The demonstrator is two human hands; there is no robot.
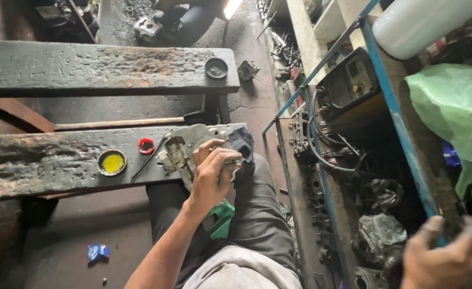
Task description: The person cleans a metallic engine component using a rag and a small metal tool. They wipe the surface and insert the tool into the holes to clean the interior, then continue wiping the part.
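Grimy and dark with oil, the right hand point(450, 257) sits nearest the camera at the lower right, blurred, its fingers curled against the blue-painted metal rail point(407, 144) of the steel shelf rack; whether they truly grip it I cannot tell. Just beyond it lie blackened engine castings point(377, 235) on the rack's lower shelf.

Further out, over the lap in dark trousers, the left hand point(212, 174) is closed around the grey cast-metal housing part point(185, 152), with a dark rag point(244, 147) bunched at its far side. That housing rests half on the person's knee and half against the edge of the scorched, rusty wooden bench plank point(48, 160). A green plastic-handled object point(222, 218) lies on the thigh beneath the wrist.

With only one hand holding it, the greasy casting could likely slip and drop onto the leg or the floor. A nudge along the plank might tip the round tin of yellow paste point(112, 162) or the small red cap point(146, 145) just beside it, or catch the thin black wire point(149, 159) lying between.

Farthest, a black round lid point(216, 68) sits on the second plank.
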